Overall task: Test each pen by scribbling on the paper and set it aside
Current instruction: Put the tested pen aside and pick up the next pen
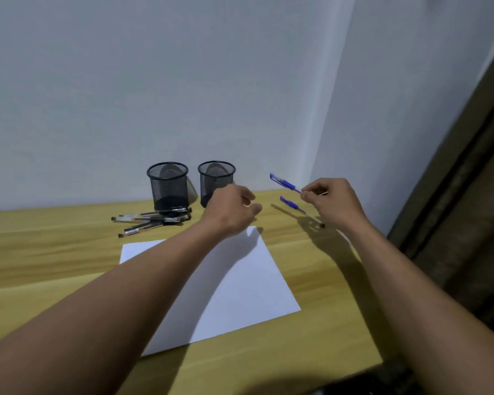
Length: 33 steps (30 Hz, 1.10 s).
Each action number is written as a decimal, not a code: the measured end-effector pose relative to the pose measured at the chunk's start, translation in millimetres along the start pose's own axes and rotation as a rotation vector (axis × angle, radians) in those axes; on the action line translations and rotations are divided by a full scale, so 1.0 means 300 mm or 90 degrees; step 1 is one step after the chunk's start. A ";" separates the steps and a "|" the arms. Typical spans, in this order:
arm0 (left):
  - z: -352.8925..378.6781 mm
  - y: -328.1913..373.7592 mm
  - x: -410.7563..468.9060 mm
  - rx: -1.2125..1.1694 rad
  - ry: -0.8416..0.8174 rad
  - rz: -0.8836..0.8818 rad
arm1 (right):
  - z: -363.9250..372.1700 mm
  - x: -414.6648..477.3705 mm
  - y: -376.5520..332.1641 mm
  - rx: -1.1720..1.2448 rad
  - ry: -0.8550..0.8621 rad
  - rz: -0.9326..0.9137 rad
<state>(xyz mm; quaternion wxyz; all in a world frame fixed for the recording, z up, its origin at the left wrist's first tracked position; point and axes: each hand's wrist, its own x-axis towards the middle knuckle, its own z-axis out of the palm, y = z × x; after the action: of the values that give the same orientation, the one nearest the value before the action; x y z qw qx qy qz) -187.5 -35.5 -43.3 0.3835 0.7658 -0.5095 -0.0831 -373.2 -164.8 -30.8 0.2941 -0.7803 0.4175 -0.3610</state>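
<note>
Head cam: I'm pinching blue pen (284,183) w/ right hand (331,201), in air beyond paper (254,280); left hand (228,209) hovering loose, empty. Paper looking blank, prob just starting; black pens (154,219), 2nd blue pen (290,203) waiting.

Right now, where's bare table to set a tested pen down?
Free: table left of the paper, nearer than the black pens; also the strip along the paper's near edge. Crowded: the back, with left cup, right cup, left hand, and right hand pinching a blue pen above the lying blue pen.
</note>
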 end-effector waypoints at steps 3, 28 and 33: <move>0.091 0.031 0.077 0.076 -0.052 0.012 | 0.005 0.057 0.100 -0.025 0.019 0.060; 0.198 0.046 0.161 0.240 -0.134 0.012 | 0.034 0.139 0.202 -0.177 -0.040 0.043; 0.077 0.018 0.086 0.186 -0.072 0.020 | 0.044 0.094 0.098 -0.177 -0.053 -0.002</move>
<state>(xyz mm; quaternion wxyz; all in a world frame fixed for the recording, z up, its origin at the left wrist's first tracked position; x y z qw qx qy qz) -191.2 -69.9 -48.8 0.2398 0.7993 -0.5492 -0.0449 -364.2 -201.2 -51.6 0.1998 -0.8286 0.4496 -0.2673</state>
